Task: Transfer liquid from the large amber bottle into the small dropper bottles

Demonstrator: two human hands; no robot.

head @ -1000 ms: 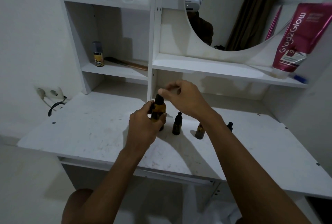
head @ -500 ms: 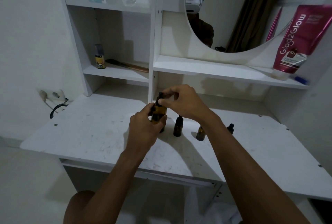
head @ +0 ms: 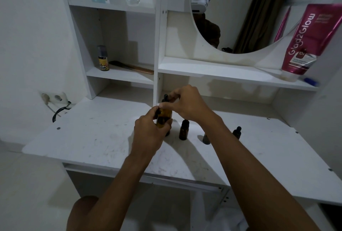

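Note:
The large amber bottle stands upright at the middle of the white desk, wrapped by my left hand. My right hand pinches its black dropper cap from above. Three small dropper bottles stand to the right: an amber one with a black cap right beside the big bottle, a second mostly hidden behind my right forearm, and a dark one further right.
Shelves rise behind the desk, with a yellow-labelled bottle and a comb at the left, a pink tube at the right, and a round mirror above. A wall socket with a black cable sits at the left.
My right hand's fingers have closed lower around the dropper cap and turned on it. The left hand keeps the same hold on the large bottle.

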